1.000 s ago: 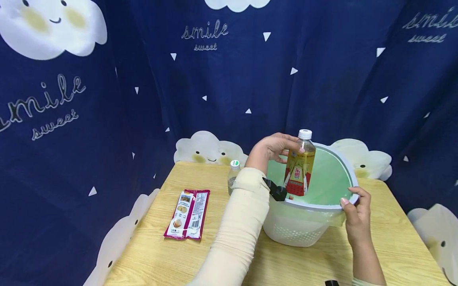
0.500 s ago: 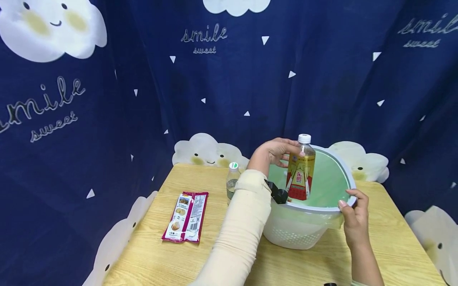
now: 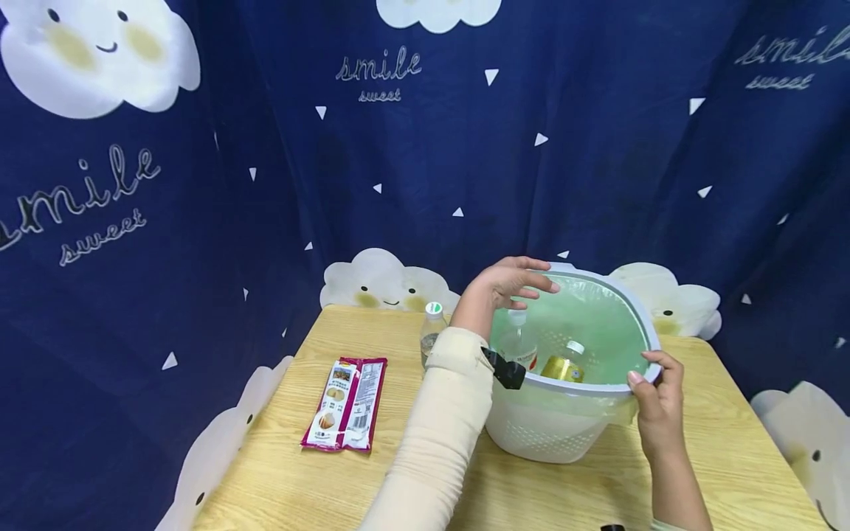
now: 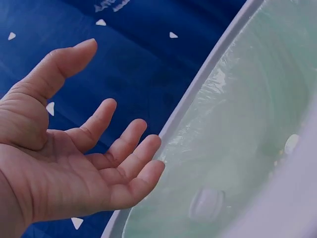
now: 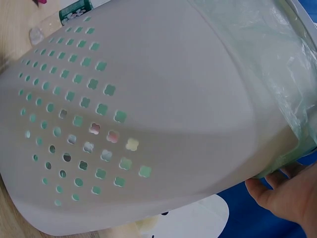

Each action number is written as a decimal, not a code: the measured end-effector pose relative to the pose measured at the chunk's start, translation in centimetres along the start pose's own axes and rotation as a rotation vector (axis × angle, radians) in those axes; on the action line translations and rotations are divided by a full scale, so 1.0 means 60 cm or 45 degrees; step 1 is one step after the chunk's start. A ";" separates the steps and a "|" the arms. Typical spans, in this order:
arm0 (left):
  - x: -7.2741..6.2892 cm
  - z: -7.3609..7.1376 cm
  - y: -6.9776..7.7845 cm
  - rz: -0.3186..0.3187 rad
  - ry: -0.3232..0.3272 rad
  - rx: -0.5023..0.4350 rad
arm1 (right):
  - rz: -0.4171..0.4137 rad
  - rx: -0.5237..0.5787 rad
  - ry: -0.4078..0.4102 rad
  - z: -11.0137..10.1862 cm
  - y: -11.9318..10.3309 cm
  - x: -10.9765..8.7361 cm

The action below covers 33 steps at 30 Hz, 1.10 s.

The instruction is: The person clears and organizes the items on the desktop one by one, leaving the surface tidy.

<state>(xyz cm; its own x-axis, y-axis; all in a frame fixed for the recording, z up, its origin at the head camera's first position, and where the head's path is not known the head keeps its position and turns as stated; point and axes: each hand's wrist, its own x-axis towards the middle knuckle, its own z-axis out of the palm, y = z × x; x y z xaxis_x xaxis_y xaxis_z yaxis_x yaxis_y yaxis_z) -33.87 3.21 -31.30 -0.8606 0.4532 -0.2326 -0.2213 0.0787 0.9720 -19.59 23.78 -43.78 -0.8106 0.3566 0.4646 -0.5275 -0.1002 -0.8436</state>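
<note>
A white trash basket with punched holes stands on the table, lined with a thin green plastic bag. Inside it are a yellow-labelled bottle with a white cap and a clear bottle. Above the basket's far left rim is my left hand, its fingers spread and loosely bent, holding nothing; the left wrist view shows the bare palm. At the right rim my right hand grips the edge, thumb in front; in the right wrist view only some of its fingers show beside the bag.
Left of the basket, a clear bottle with a white and green cap stands partly behind the left forearm. A flat magenta and white snack packet lies on the wooden table. A blue curtain hangs behind.
My left hand has let go of the yellow-labelled bottle, which dropped from above the rim into the basket. The right hand keeps its grip on the rim.
</note>
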 end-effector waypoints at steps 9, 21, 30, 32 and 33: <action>-0.044 -0.010 -0.005 0.214 0.044 0.047 | 0.012 -0.016 0.010 0.002 0.000 0.001; -0.104 -0.005 -0.049 0.458 0.120 0.146 | 0.001 -0.030 0.010 0.001 0.000 0.001; -0.133 -0.003 -0.075 0.560 0.136 0.051 | 0.002 -0.017 -0.004 0.001 0.002 0.002; -0.140 -0.004 -0.080 0.587 0.148 0.037 | 0.001 -0.014 -0.006 0.001 0.003 0.001; -0.143 -0.004 -0.082 0.604 0.153 0.036 | -0.001 -0.012 -0.007 0.001 0.003 0.001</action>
<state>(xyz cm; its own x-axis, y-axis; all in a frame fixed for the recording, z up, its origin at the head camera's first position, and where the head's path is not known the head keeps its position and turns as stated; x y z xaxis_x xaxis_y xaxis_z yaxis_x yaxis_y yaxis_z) -25.54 -1.28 -34.09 -0.9107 0.3391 0.2360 0.2194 -0.0870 0.9717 -19.73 23.75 -43.91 -0.8118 0.3515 0.4664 -0.5255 -0.0913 -0.8459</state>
